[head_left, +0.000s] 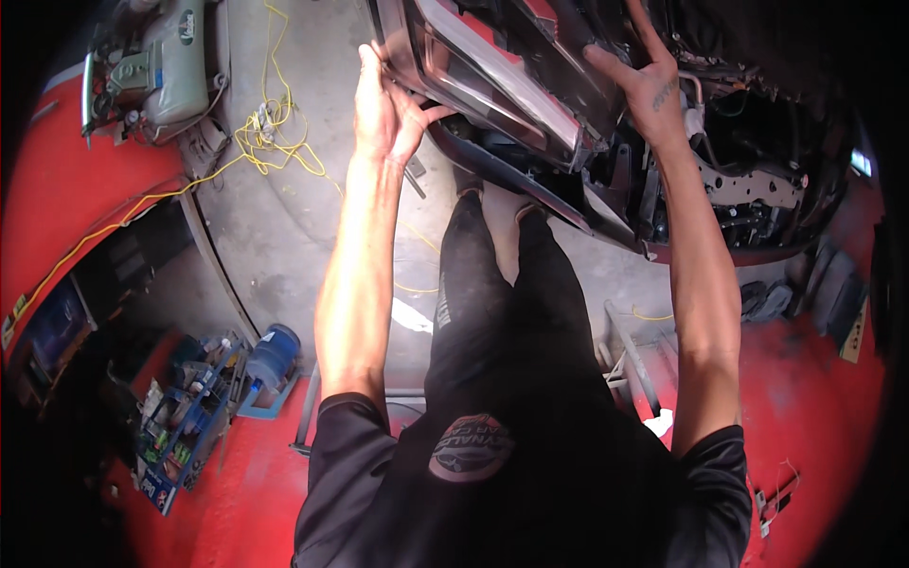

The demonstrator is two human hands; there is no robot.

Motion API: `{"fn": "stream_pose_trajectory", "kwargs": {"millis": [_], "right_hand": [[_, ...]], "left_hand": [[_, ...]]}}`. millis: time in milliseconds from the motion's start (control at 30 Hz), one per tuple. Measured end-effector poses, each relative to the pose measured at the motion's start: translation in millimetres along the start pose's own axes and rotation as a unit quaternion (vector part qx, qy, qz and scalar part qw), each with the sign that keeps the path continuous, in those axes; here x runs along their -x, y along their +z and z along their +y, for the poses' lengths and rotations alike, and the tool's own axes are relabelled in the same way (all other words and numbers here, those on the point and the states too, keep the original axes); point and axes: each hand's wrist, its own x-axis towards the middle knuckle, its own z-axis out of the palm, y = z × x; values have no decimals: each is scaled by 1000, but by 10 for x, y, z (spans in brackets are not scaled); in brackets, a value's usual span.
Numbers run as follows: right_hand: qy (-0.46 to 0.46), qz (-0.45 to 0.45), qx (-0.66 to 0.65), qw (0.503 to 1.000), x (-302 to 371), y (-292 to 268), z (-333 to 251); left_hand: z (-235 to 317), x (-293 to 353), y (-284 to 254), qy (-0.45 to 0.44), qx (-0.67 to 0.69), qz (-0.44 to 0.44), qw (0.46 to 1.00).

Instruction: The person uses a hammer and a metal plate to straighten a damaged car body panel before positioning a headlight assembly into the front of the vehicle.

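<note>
A large car headlight point(502, 71) with a clear lens and red sections sits tilted at the front corner of a dark car, above the bumper point(530, 180). My left hand point(386, 118) holds its outer left edge, the palm against the rim and some fingers hidden behind it. On the other side, my right hand point(651, 95) grips the back of the housing, thumb and forefinger spread along it. Whether the headlight rests on the car body or is held free of it, I cannot tell. Beside my right forearm lies the exposed engine bay point(739, 161).
A green-grey air compressor point(180, 71) stands at the far left. A tangled yellow cord point(270, 133) runs over the grey floor and red platform. Nearer left are a blue water jug point(275, 355) and a rack of bottles point(189, 417). A metal stand point(634, 364) is by my legs.
</note>
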Motion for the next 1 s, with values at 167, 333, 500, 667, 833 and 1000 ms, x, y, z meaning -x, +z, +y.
{"fn": "stream_pose_trajectory", "kwargs": {"millis": [167, 333, 500, 667, 833, 1000], "right_hand": [[-25, 25, 34, 999, -16, -25, 173], [19, 22, 40, 999, 23, -68, 62], [-41, 20, 135, 990, 65, 38, 264], [7, 32, 28, 999, 152, -119, 307], [16, 4, 28, 999, 240, -95, 344], [16, 2, 6, 1000, 233, -125, 385]], "left_hand": [[-111, -100, -97, -8, -10, 3, 1000], [-129, -131, -52, -5, -10, 5, 1000], [-226, -39, -255, -13, 19, 28, 999], [-207, 74, 33, -13, 30, 44, 998], [-541, 163, -161, -18, 97, 28, 995], [-645, 109, -237, -16, 86, 8, 996]]}}
